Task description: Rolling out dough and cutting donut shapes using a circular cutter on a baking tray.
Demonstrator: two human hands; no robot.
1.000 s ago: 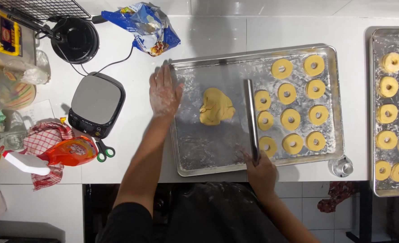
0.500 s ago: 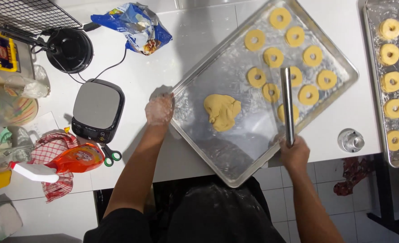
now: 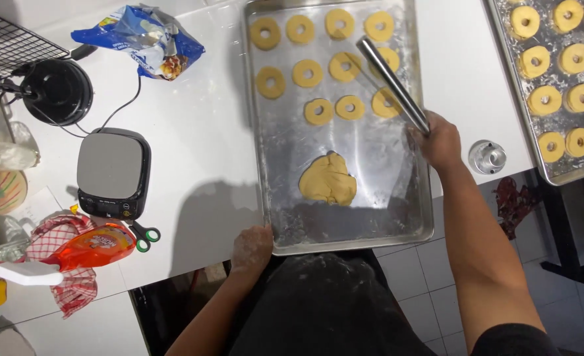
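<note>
Spread across a white tabletop: two metal baking trays, the nearer tray floured and roughly half filled, the second tray at the right edge cut off by the frame. Judged as partly done: eleven cut dough rings laid in rows on the far half of the nearer tray, one uncut lump of dough on its near half, bare floured metal around it, so more rolling and cutting apparently left. On the second tray, about ten rings visible, the rest out of view. Left hand dusted with flour, at the near left corner of the tray, fingers curled against the rim. Right hand closed around one end of a single steel rolling pin, held slantwise above the rings. Also present: one digital kitchen scale, one blue bag, one orange bottle, one small round metal cutter just beside the right hand.
</note>
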